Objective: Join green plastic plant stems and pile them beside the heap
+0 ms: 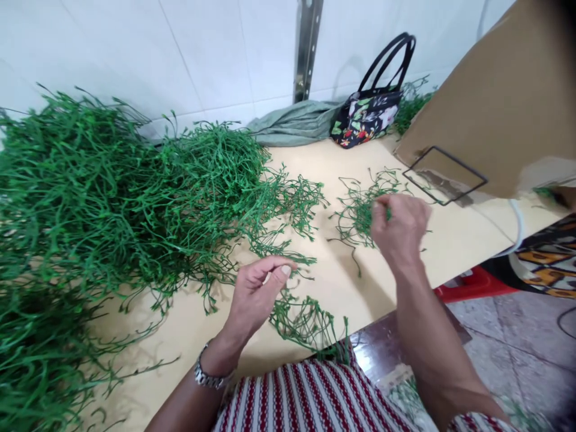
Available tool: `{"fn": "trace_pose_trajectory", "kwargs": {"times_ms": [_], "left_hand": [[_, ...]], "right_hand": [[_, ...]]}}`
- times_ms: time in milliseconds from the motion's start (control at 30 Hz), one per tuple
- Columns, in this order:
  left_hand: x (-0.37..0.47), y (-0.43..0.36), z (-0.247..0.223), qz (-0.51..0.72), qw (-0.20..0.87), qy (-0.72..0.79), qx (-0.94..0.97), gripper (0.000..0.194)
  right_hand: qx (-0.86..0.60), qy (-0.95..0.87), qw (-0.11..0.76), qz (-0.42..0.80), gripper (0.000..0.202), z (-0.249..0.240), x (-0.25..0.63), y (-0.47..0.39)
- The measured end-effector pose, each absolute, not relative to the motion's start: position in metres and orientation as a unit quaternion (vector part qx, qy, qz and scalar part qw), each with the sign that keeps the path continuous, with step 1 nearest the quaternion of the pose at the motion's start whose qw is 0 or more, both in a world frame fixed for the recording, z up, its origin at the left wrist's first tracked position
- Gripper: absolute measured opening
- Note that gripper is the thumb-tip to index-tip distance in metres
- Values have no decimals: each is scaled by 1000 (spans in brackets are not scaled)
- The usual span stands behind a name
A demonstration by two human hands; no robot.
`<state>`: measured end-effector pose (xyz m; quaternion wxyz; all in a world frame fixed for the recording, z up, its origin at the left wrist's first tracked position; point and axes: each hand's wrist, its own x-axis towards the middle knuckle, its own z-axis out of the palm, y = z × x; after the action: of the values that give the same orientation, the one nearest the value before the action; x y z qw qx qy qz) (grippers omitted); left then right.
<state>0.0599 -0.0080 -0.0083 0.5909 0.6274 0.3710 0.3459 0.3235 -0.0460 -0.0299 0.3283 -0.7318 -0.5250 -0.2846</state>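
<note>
My left hand (256, 294), with a metal-band watch (211, 375) on its wrist, is over the middle of the table. Its thumb and forefinger are pinched together at the tips of some thin green stems; anything between them is too small to name. My right hand (400, 228) is closed above a small loose pile of green stems (357, 213), slightly blurred, and what it holds, if anything, is hidden. Between my left hand and the table's front edge lies a loose bunch of green stems (306, 321). A large tangled heap of green stems (148, 198) covers the left side.
Against the tiled wall stand a black floral handbag (366, 117) and a grey-green cloth (301, 123). A large cardboard box (490, 102) with a dark wire frame (445, 175) blocks the right. A red stool (477, 285) is below the table (360, 300).
</note>
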Motion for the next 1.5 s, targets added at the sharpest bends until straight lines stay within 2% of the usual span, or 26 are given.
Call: {"fn": "trace_pose_trajectory", "kwargs": {"times_ms": [100,200,267,333,433,500,567,667,800,933,1033,1200,1300,1400,1500], "left_hand": [[59,-5,-12,355,672,366,537,15],[59,-4,-15,376,718,360,461,12],[61,-4,-15,383,729,357,440,10],[62,-3,-14,389,728,359,436,8],[64,-4,-13,390,695,359,485,7],[65,-6,-11,392,655,355,540,6],[66,-9,-10,395,610,355,588,5],[66,-13,-10,387,526,362,665,7],[64,-16,-11,350,436,359,747,14],[60,-10,-9,280,465,336,769,25],[58,0,-3,221,502,284,787,13],[56,12,1,136,590,220,765,34],[57,10,-2,141,639,212,726,38],[59,3,-3,164,667,221,693,37],[57,1,-3,164,690,231,666,37]], "right_hand": [[-750,-537,230,-310,29,-49,368,-44],[-737,-576,188,-299,28,-59,382,-45],[-734,-581,213,-280,29,-51,366,-47],[-721,-593,281,-223,28,-34,333,-49],[-610,-682,404,-3,25,-10,273,-49],[-546,-728,397,117,27,-4,240,-49],[-510,-746,393,170,23,-6,221,-50],[-496,-758,400,140,16,-16,213,-52],[-522,-785,334,11,21,-22,216,-57],[-528,-789,313,-41,20,-21,216,-61],[-517,-797,305,-74,19,-20,215,-65],[-493,-817,287,-82,23,-18,216,-68],[-467,-810,354,27,22,-17,218,-67],[-433,-757,432,232,23,-19,218,-66],[-399,-667,463,427,28,-22,215,-67]]}}
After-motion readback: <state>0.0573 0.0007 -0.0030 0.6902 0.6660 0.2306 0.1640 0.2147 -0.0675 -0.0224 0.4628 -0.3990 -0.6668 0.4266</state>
